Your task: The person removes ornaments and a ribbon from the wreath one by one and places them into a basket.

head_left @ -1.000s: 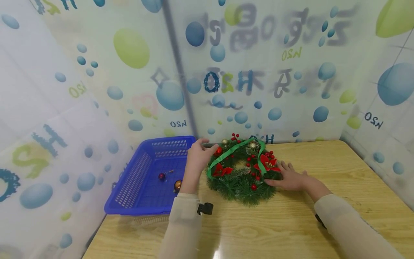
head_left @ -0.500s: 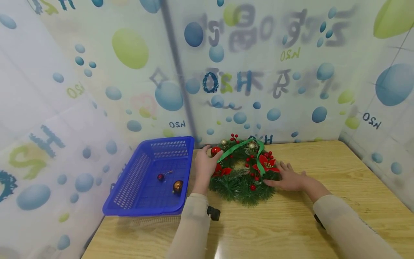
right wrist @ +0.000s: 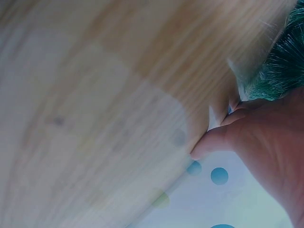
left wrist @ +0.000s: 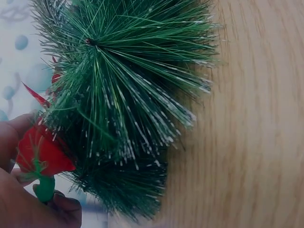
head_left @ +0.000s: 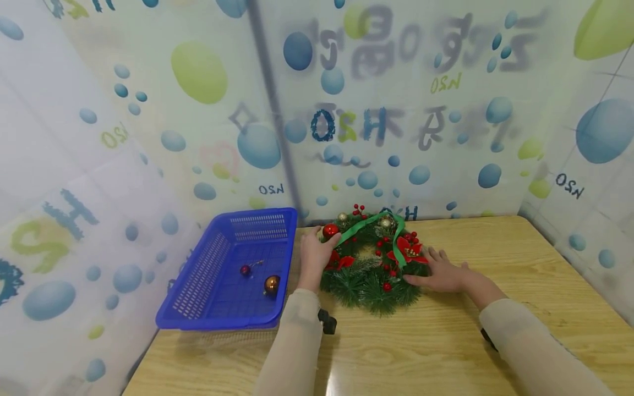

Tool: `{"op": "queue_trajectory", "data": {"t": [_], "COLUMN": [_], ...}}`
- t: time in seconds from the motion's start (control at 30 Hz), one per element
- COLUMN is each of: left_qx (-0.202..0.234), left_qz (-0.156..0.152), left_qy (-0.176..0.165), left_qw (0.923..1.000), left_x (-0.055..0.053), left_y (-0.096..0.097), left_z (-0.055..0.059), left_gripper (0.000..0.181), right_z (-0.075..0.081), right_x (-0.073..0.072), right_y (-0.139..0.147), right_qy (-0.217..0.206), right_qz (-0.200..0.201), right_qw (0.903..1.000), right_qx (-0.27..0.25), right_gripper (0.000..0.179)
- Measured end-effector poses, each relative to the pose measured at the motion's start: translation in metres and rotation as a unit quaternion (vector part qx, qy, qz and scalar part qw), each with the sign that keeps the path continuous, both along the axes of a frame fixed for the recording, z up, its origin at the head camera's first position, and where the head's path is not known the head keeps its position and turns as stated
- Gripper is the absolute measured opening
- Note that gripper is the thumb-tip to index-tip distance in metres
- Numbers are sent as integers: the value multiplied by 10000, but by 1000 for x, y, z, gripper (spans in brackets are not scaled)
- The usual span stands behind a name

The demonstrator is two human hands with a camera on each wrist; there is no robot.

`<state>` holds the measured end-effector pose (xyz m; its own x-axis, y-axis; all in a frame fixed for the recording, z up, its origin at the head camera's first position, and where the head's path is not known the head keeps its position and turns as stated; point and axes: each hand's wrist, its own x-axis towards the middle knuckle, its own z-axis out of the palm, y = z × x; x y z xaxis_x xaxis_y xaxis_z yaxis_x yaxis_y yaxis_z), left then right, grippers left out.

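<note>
A green Christmas wreath (head_left: 378,297) with red poinsettias (head_left: 410,250), berries and a red bauble (head_left: 330,231) lies on the table; a green ribbon (head_left: 399,247) loops over its top. My left hand (head_left: 315,257) grips the wreath's left side, thumb and fingers about the bauble and ribbon end. The left wrist view has that hand (left wrist: 35,199) beside a red petal (left wrist: 45,152) and the ribbon; some fingertips are hidden. On the right side my right hand (head_left: 442,273) rests against the wreath, fingers extended. In the right wrist view its fingers (right wrist: 216,141) touch the tabletop.
A blue plastic basket (head_left: 170,308) stands to the left of the wreath. Inside lie a copper-coloured bauble (head_left: 272,284) and a small dark red bauble (head_left: 245,270). The wooden table (head_left: 396,352) ends at a patterned curtain (head_left: 421,82) behind.
My left hand has moved a little right and down, from above the wreath's left edge onto its side by the red bauble and ribbon. My right hand stays in place.
</note>
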<state>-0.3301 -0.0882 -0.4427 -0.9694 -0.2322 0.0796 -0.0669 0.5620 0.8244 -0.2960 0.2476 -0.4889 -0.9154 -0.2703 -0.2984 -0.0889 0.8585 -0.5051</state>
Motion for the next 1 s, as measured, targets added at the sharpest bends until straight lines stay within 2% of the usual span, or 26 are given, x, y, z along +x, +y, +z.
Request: {"op": "queue_trajectory", "data": {"t": [0.1,0.27,0.5,0.67,0.87,1.0], "left_qx": [23,-36,55,104,135,248], "left_qz": [12,-7,9,44,137,35], "left_qy": [-44,-98,-168,-68,135,349], "left_qw": [10000,9999,9998,9999,9997,9991], "left_x": [-2,-4,-4,-4,-1,2], "left_y": [0,1,2,1,0,0], "left_z": [-2,-2,-1,1,8,13], "left_gripper": [72,68,58,59,61,59], "right_z": [-7,-9,4,11,11,14], "right_x": [-4,-5,4,9,9,10], "right_y": [1,3,-3,-6,-6,-6], "right_qy": [8,2,-57,-56,-52,-76], "right_qz": [-20,-6,39,33,47,43], "right_qw": [10000,10000,9999,9999,10000,10000], "right_qx": [70,6,-84,-88,-29,6], "right_gripper": [133,131,130,132,130,131]}}
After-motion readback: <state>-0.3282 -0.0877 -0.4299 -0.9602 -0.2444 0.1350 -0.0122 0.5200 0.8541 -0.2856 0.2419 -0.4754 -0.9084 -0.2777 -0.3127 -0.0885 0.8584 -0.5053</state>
